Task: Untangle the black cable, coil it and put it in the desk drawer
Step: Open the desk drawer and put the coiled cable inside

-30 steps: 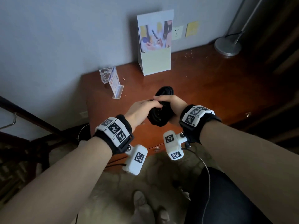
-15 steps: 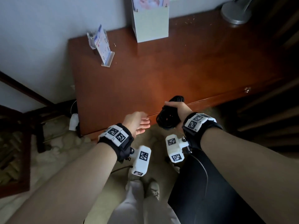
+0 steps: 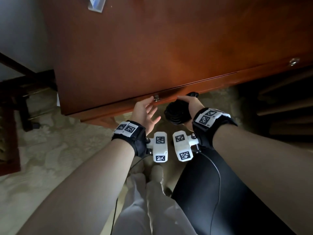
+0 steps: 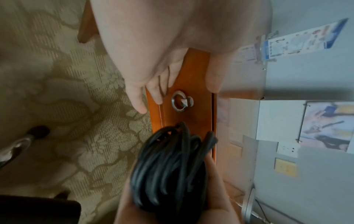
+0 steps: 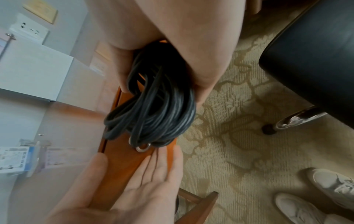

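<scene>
This looks like a hotel room or a furnished guest room. A polished reddish wooden desk [image 3: 152, 48] fills the head view from ten to two o'clock, its drawer front carrying a small metal ring pull [image 4: 180, 101]. An acrylic leaflet stand [image 3: 97, 4] sits at eleven o'clock on the desktop. The floor is beige carpet [image 5: 239, 121] with a woven floral pattern. A black upholstered chair on chrome legs [image 5: 314, 63] stands at two o'clock in the right wrist view. A white wall socket [image 4: 288, 149] is set in the pale wall.
</scene>
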